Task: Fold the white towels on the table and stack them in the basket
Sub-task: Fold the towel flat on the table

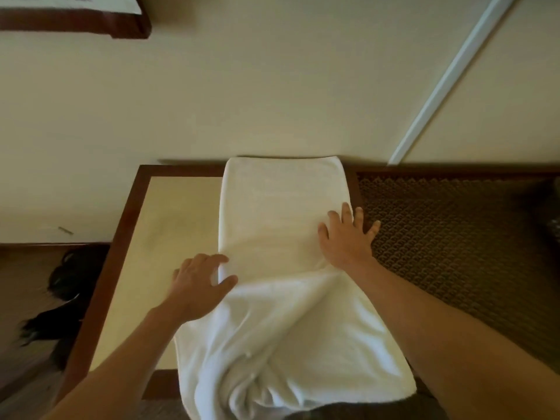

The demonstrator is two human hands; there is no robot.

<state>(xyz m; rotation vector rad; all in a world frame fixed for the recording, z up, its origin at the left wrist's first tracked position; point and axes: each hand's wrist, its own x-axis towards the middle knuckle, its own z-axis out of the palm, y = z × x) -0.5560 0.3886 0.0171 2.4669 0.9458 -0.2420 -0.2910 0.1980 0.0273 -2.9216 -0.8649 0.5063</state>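
Head view: left hand (pixel 198 283) grip pinching towel (pixel 281 268) left edge; right hand (pixel 345 237) flat, released, on right edge

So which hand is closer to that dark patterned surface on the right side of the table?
Right. The right hand lies flat on the towel, fingertips reaching over the patterned surface. The left hand grips the towel's opposite edge.

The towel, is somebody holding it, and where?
Yes. The left hand pinches the white towel at its left edge, thumb and fingers around the fold. The right hand only presses flat near the right edge.
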